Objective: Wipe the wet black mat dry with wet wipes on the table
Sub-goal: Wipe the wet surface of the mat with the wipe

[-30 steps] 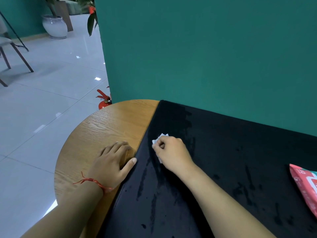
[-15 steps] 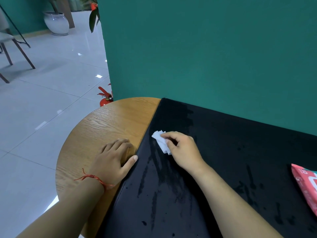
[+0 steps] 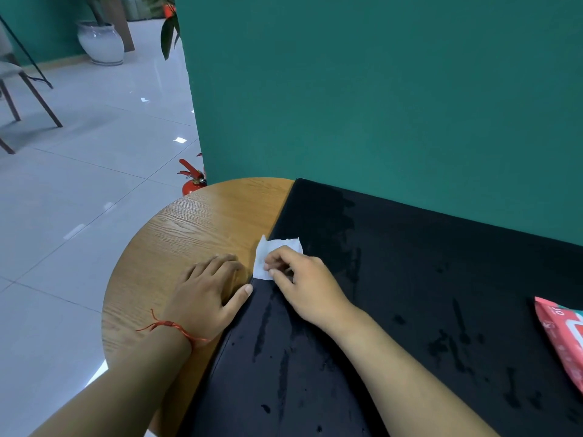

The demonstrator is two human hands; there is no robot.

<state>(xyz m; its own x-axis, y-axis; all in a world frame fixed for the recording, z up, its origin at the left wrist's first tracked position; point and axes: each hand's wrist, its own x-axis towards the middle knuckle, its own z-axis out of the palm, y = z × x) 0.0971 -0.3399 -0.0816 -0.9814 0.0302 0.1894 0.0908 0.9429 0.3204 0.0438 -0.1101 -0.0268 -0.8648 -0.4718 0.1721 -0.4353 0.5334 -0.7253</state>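
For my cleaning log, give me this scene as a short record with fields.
table: round, wooden, beside green wall
mat: black, wet streaks, on table
wipe: white, at mat's left edge
right hand: holds wipe on mat
left hand: rests on table, thumb at mat edge
pack: red, on mat, far right

Left hand [image 3: 205, 291] flat, palm down, thumb splayed. Right hand [image 3: 306, 285] knuckles up, fingers [image 3: 284, 254] curled, seemingly pinching wipe [image 3: 263, 257]. Both forearms extended.

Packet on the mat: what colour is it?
The packet is coral red with white and green marks; head view.
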